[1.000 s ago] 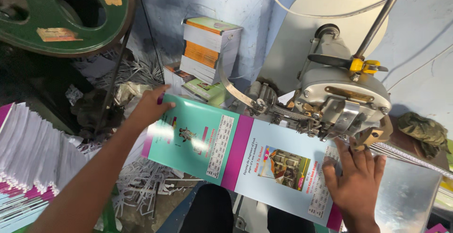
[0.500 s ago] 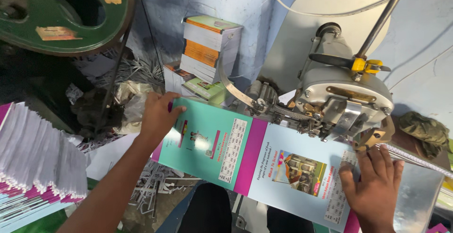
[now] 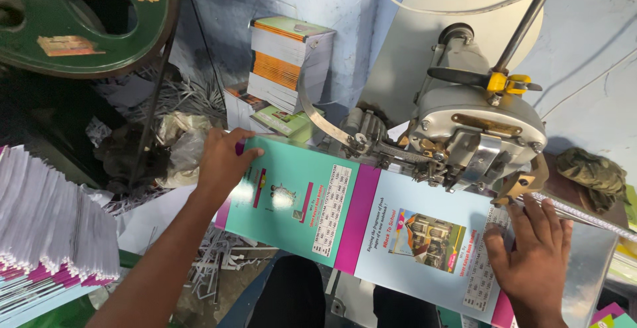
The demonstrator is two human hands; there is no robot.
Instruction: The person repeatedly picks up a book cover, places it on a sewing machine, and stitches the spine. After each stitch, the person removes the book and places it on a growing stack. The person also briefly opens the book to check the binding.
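1. Holding one opened booklet cover point(image 3: 361, 225), two hands work at its opposite ends: the left hand point(image 3: 222, 162) grips the teal end with fingers curled over the far edge, and the right hand point(image 3: 531, 251) lies flat and open, fingers spread, on the pale blue end.
2. One cover sheet is in hand. It has three colour bands: teal by the left hand, a magenta strip between the hands, and pale blue under the right hand.
3. Its long axis runs from the left hand to the right hand, tilted so that the right-hand end sits nearer the person. The magenta strip crosses that axis.
4. One grey stitching machine point(image 3: 464, 129) stands just beyond the cover, between the hands and closer to the right one; its head touches the cover's far edge.
5. One stack of bound booklets point(image 3: 288, 62) stands beyond the left hand, against the blue wall.
6. One fanned pile of white sheets point(image 3: 50, 228) lies well to the outside of the left forearm.
7. One green wheel point(image 3: 79, 19) sits far beyond the left hand.
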